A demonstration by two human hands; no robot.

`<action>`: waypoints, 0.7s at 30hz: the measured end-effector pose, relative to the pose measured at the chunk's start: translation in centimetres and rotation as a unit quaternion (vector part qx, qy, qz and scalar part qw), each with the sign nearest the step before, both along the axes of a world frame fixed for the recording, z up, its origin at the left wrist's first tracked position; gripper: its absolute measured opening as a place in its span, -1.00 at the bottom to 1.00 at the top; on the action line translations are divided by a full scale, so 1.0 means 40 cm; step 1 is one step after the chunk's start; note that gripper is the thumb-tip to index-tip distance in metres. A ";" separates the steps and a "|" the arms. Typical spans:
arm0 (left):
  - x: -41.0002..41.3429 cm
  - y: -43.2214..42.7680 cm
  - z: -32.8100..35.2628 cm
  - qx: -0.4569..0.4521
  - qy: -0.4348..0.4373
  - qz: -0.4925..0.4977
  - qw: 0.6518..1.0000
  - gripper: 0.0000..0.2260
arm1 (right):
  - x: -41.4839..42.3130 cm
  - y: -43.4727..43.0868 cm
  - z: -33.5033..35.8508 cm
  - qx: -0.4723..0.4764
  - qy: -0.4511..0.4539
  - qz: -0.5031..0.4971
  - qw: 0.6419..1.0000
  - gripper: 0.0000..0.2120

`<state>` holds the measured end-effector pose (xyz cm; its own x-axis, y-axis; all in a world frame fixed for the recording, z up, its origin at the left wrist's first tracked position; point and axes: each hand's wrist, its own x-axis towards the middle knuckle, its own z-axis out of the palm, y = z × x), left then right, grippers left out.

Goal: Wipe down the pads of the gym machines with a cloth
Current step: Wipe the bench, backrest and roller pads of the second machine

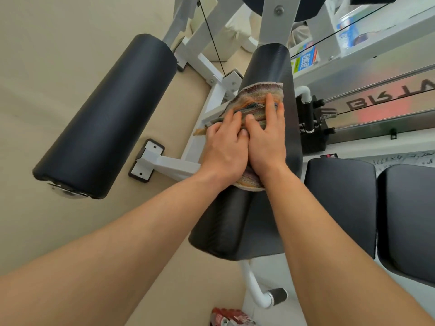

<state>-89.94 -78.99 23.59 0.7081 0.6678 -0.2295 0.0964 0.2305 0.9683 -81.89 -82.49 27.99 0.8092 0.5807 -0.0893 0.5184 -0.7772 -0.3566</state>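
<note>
Now | left grip, right grip: flat, fingers straight, pressing cloth onto pad | panel lettering: roughly "BRT", partly legible

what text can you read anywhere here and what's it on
"BRT": big dark letters on the clear guard, seen reversed and cut off at the frame edge, so the reading is unsure.
Characters on the blue and green box: too blurred to read.
Print on the blue pack: too blurred.
Dark marks on the white strip: unreadable.
Print on the red packet: unreadable.
</note>
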 end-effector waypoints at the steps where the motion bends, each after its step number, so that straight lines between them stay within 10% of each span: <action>1: 0.028 0.016 -0.007 0.009 0.004 -0.010 1.000 -0.56 | 0.023 0.012 -0.002 0.009 0.006 0.002 1.000 -0.37; 10: 0.213 0.159 -0.018 0.046 0.028 -0.046 0.997 -0.53 | 0.196 0.157 0.009 0.014 0.020 -0.002 1.000 -0.29; 21: -0.039 -0.014 -0.031 -0.067 0.011 -0.101 0.993 -0.44 | -0.068 -0.018 0.016 -0.002 0.023 -0.012 1.000 -0.40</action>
